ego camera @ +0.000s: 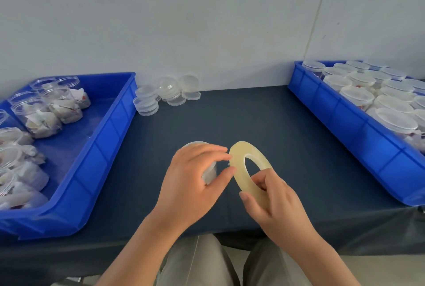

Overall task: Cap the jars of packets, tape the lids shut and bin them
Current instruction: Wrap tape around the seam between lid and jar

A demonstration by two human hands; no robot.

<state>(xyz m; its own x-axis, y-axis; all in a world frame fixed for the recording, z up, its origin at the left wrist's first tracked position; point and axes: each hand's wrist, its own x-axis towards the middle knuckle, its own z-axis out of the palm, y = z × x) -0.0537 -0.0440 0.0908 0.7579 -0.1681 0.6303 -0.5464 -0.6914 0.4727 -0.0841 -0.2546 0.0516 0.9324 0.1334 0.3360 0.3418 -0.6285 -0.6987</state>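
Jars without lids (46,111) sit in the left bin (119,111) at 9 o'clock, spare lids (167,94) at 11. At centre, the left hand (193,180) curls its fingers (213,150) round 1 capped jar (211,174), steadying it; the right hand (276,205) pinches the tape roll (239,159) edge-on beside it (likely starting the wrap). At 3 o'clock, the right bin (345,120) looks crowded.

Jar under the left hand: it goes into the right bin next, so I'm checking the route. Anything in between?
Only the tape roll, held in the right hand just right of the jar. Beyond it, nothing visible lies on the table before the right bin.
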